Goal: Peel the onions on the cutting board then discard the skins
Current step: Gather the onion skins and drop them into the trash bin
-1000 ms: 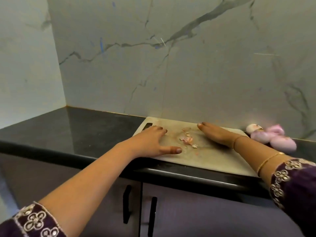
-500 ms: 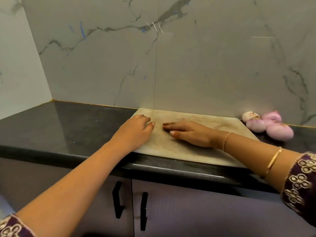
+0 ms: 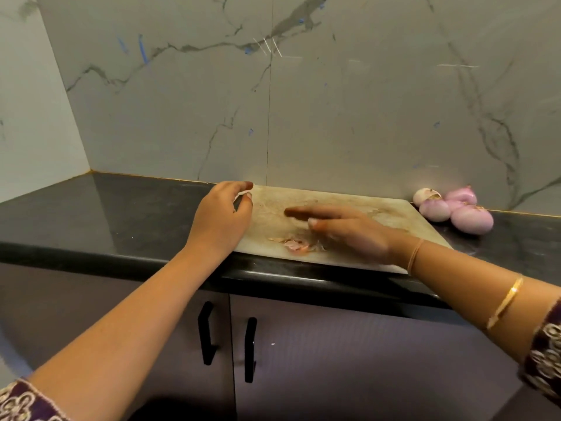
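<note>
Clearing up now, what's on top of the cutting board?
Skins piled near the front edge of the board, the right hand flat beside them. Anything under it or the left hand is hidden.

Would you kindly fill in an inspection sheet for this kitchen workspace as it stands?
Surface: glossy black countertop; stained cutting board at its front edge.
Job's things: onion skins heaped on the board's near side; pink onions clustered on the counter right of it, by the wall.
Clutter: nothing seen.
Grippers: left hand curled at the board's far-left corner, hold unclear; right hand flat on the board beside the skins.
Cables: nothing seen.
Surroundings: veined wall behind; cabinet doors with black handles below.
</note>
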The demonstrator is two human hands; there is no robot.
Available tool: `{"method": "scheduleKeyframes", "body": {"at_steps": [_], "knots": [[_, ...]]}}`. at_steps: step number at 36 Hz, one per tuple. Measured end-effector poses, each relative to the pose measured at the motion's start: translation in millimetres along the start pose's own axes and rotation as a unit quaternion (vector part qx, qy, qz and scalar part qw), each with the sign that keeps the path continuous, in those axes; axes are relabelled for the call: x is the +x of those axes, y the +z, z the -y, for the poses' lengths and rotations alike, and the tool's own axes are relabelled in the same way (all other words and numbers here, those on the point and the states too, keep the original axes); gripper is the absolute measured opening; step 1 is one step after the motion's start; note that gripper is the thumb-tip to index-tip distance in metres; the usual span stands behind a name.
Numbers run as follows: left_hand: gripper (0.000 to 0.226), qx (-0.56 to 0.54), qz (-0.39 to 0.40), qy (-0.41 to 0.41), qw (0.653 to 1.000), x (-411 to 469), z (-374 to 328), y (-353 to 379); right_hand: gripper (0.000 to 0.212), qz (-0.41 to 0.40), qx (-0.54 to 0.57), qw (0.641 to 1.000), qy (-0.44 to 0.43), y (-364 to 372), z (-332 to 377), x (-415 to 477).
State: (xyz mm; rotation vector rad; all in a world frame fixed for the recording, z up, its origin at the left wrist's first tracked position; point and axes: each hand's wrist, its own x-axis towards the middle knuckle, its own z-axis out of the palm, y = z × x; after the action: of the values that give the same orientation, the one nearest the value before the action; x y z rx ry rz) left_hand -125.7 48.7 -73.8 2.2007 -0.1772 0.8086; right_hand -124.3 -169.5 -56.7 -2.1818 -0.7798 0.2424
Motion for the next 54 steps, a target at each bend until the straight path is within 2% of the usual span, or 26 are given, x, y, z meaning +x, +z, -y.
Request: {"method": "scheduleKeyframes", "body": {"at_steps": [4, 7, 12, 18, 21, 23, 25, 28, 31, 33, 37, 41, 43, 46, 50, 54], "knots": [[0.030, -0.074, -0.043, -0.034, 0.996, -13, -6, -2, 0.040, -0.075, -0.072, 0.992, 0.075, -17, -12, 8], [0.022, -0.165, -0.109, -0.068, 0.978, -27, -12, -3, 0.050, -0.060, -0.114, 0.986, 0.110, -12, -6, 16], [0.015, -0.325, -0.210, -0.082, 0.918, -62, -23, -3, 0.054, -0.010, -0.179, 0.980, 0.091, 11, 12, 27], [0.019, -0.517, -0.220, -0.137, 0.816, -90, -28, -2, 0.051, 0.037, -0.195, 0.979, 0.045, 26, 17, 27], [0.024, -0.524, -0.233, -0.165, 0.803, -108, -26, -1, 0.044, 0.047, -0.202, 0.978, 0.020, 29, 17, 22], [0.031, -0.509, -0.233, -0.219, 0.799, -123, -25, 3, 0.039, 0.027, -0.158, 0.987, 0.013, 28, 17, 18], [0.035, -0.504, -0.187, -0.316, 0.781, -138, -28, 12, 0.037, -0.019, -0.075, 0.997, 0.016, 24, 17, 14], [0.039, -0.525, 0.005, -0.429, 0.735, -149, -33, 21, 0.037, -0.064, -0.059, 0.996, 0.023, 19, 14, 12], [0.045, -0.530, 0.224, -0.469, 0.670, -142, -37, 24, 0.043, -0.029, -0.105, 0.993, 0.034, 22, 19, 11], [0.049, -0.542, 0.302, -0.485, 0.617, -134, -40, 25, 0.042, 0.004, -0.146, 0.989, 0.033, 27, 25, 10], [0.050, -0.622, 0.305, -0.504, 0.515, -125, -44, 28, 0.037, 0.008, -0.173, 0.985, 0.015, 36, 30, 4], [0.057, -0.692, 0.293, -0.494, 0.438, -127, -43, 36, 0.037, -0.041, -0.223, 0.974, -0.020, 48, 31, -5], [0.057, -0.710, 0.289, -0.490, 0.414, -126, -44, 37, 0.036, -0.081, -0.251, 0.964, -0.042, 54, 31, -10], [0.056, -0.721, 0.274, -0.499, 0.394, -124, -45, 37, 0.035, -0.114, -0.274, 0.952, -0.073, 62, 30, -18], [0.052, -0.721, 0.265, -0.504, 0.394, -122, -48, 33, 0.039, -0.117, -0.303, 0.941, -0.099, 73, 27, -32], [0.038, -0.721, 0.239, -0.509, 0.405, -121, -47, 31, 0.042, -0.116, -0.363, 0.911, -0.155, 93, 21, -49]]}}
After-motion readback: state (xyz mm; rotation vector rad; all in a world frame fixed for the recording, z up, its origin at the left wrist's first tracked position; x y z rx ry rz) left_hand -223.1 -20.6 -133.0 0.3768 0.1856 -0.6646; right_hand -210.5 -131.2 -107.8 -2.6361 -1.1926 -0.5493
